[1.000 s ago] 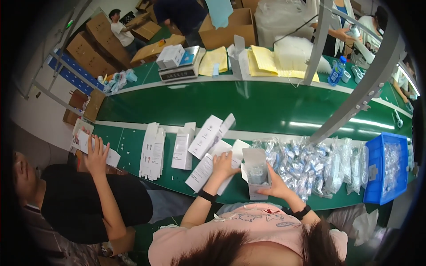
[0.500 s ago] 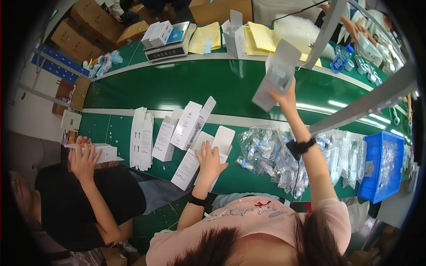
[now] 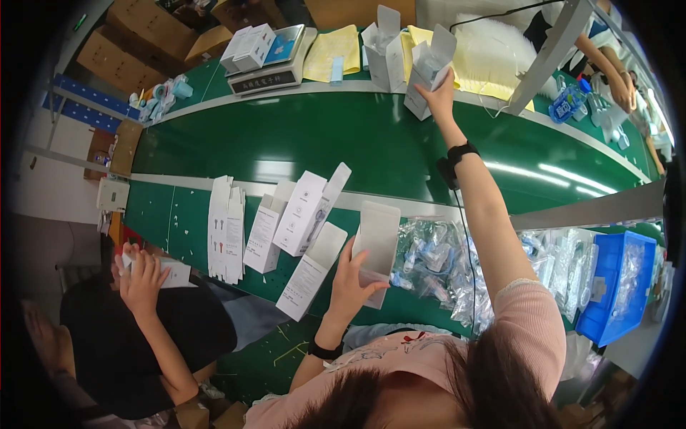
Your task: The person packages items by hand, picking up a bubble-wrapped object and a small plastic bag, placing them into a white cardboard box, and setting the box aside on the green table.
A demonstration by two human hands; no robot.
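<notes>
At the near edge of the green table, my left hand [image 3: 349, 282] grips an open white box [image 3: 379, 239], its flap standing up. My right arm stretches to the far side, where my right hand [image 3: 440, 100] holds another open white box [image 3: 416, 104] by its right side. Something pale shows in the top of that box. Just left of it stands a similar open carton [image 3: 386, 61]. Near my left hand are a white box with printed text [image 3: 311, 275], a taller box with an open flap [image 3: 300, 214] and a narrower box [image 3: 263, 236].
Flattened cartons [image 3: 226, 229] lie further left, near a co-worker's hands on a box [image 3: 175, 273]. Clear-bagged parts [image 3: 436, 261] and a blue bin [image 3: 618, 286] are at right. A metal post [image 3: 550, 57], scale [image 3: 266, 82] and bottle [image 3: 569, 100] stand far off.
My right hand has carried its box away from me and left, beside the standing carton. My left hand has moved right and now grips the open box, separating it from the printed one.
</notes>
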